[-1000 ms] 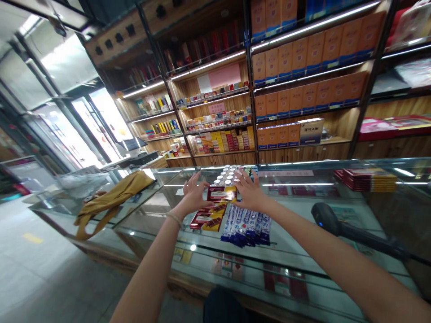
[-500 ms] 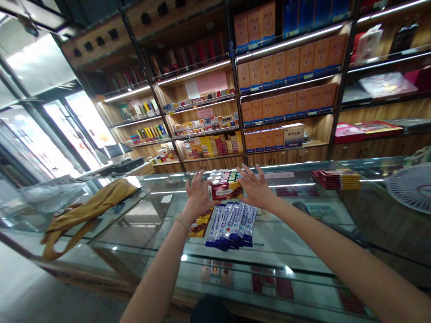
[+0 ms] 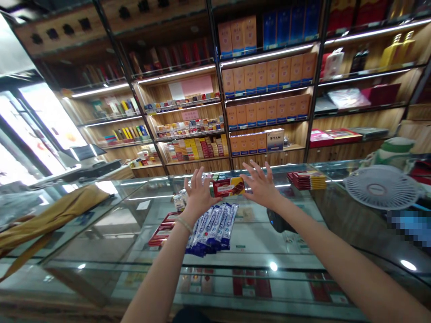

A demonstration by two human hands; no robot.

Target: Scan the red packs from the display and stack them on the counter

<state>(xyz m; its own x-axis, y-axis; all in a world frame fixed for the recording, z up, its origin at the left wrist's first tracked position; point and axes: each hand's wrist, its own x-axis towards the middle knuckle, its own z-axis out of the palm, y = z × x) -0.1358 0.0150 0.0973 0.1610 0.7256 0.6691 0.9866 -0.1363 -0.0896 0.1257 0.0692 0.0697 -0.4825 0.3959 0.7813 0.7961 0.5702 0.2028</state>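
Observation:
Between my two hands a red and yellow chocolate packet is held up by its ends above the glass counter. My left hand pinches its left end with the other fingers raised. At its right end, my right hand grips with thumb and a fingertip, other fingers spread. Below lies a fanned pile of blue and white sachets, partly behind my left forearm. Red packets lie left of that forearm. Small round-topped containers stand behind the held packet, mostly hidden.
A stack of red and yellow packets sits at the back right, beside a white fan. A dark device lies near my right forearm. Brown cloth covers the left counter. Stocked shelves stand behind.
The view has turned to the right, bringing the whole fan in. Both hands still hold the packet, and more of the red packets beside my left forearm now shows.

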